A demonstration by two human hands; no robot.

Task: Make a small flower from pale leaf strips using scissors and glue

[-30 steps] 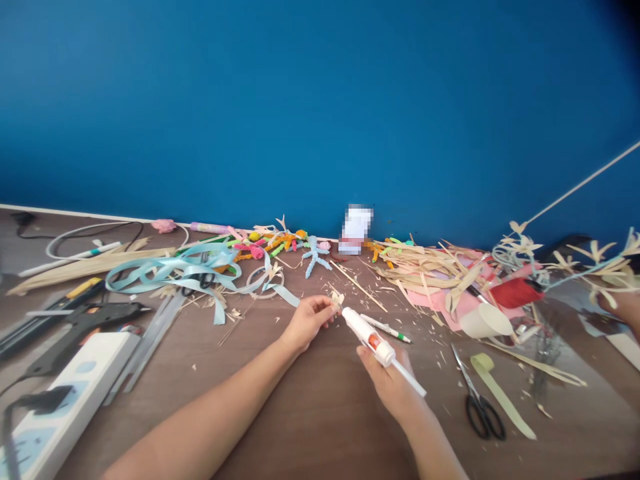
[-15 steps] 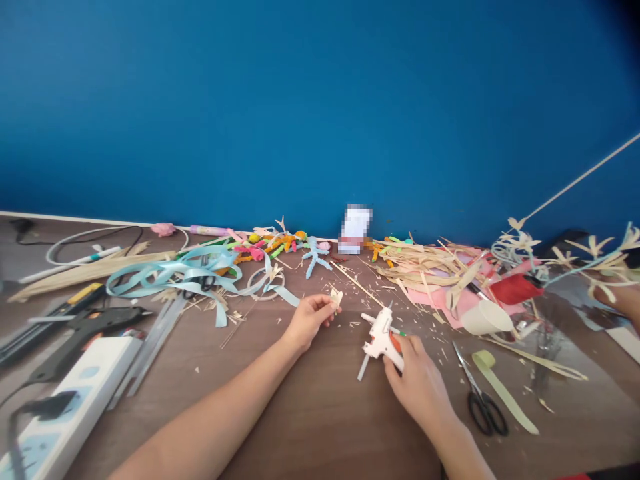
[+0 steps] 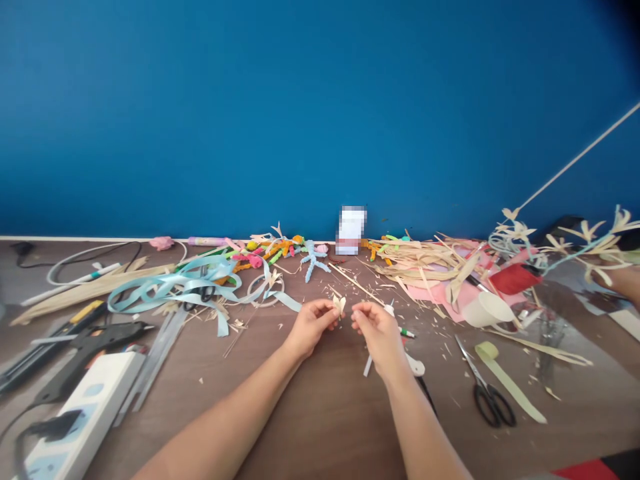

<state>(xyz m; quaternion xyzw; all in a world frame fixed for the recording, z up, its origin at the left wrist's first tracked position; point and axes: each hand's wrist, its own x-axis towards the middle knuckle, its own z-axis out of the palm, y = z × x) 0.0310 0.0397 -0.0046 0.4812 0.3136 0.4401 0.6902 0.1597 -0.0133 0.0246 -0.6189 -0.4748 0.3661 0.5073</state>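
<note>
Near the middle of the table, my left hand [image 3: 313, 325] is closed, pinching a small cream petal-shaped piece [image 3: 339, 305] between thumb and fingertips. Its pale lobes stick up beyond the fingers. Close by on the right is my right hand [image 3: 379, 333], its thumb and fingertips drawn together; whatever they may hold is too small to make out. A narrow gap separates the two hands. The white glue gun [image 3: 416, 365] lies on the table behind and under my right hand, which hides most of it.
Scissors [image 3: 487, 393] and a pale green ribbon [image 3: 515, 387] lie to the right, beside a paper cup [image 3: 487, 310] and dried strips [image 3: 420, 257]. Leftward are blue ribbon [image 3: 170, 287], a black glue gun [image 3: 95, 343] and a power strip [image 3: 95, 407]. Another person's hand [image 3: 620, 277] shows far right.
My right hand has let go of the white glue gun and moved up and left toward my left hand. My left hand still pinches the cream piece.
</note>
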